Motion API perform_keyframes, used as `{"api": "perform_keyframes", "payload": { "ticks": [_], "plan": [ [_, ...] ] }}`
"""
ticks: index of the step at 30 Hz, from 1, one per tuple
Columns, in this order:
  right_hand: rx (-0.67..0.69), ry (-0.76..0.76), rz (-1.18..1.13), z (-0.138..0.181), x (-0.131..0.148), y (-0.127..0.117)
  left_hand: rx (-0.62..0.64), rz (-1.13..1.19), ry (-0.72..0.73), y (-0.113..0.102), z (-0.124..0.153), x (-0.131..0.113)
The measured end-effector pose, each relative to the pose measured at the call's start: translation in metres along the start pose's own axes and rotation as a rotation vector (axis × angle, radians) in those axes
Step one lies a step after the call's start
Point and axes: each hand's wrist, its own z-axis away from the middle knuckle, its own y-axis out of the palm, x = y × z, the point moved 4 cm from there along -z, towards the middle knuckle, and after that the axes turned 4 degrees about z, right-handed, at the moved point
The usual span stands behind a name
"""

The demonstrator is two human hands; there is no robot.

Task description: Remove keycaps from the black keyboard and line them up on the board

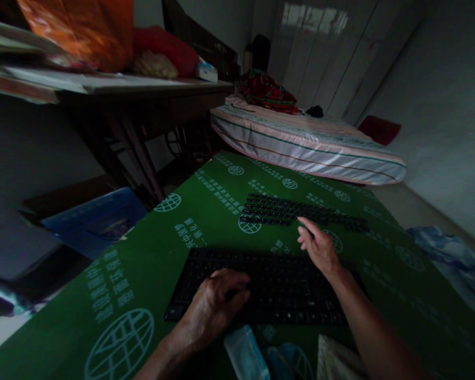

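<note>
A black keyboard (269, 295) lies on the green board in front of me. My left hand (217, 298) rests over its left part, fingers bent and thumb apart, with nothing visible in it. Beyond the keyboard, loose black keycaps (273, 207) are laid out in rows. My right hand (320, 248) reaches over the keyboard's far edge, its index finger stretched to the near side of these rows and the other fingers partly curled. I see nothing held in it. Whether the fingertip touches a keycap is too dark to tell.
Near me on the green printed board (142, 274) lie a light-blue packet (246, 353) and a beige cloth (336, 359). On the left stands a table (150, 89) bearing an orange bag (87, 37). A blue container (95, 221) sits below; a bed (309, 142) is behind.
</note>
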Motion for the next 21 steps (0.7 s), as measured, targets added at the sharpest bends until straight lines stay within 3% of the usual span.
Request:
{"api": "perform_keyframes", "payload": {
  "ticks": [9,21],
  "plan": [
    [-0.176,0.122,-0.129,0.045,0.017,-0.021,-0.005,0.010,0.010,0.002,0.000,0.002],
    [-0.346,0.294,-0.440,0.075,0.014,-0.012,0.017,0.027,0.019,0.008,-0.001,0.005]
  ]
}}
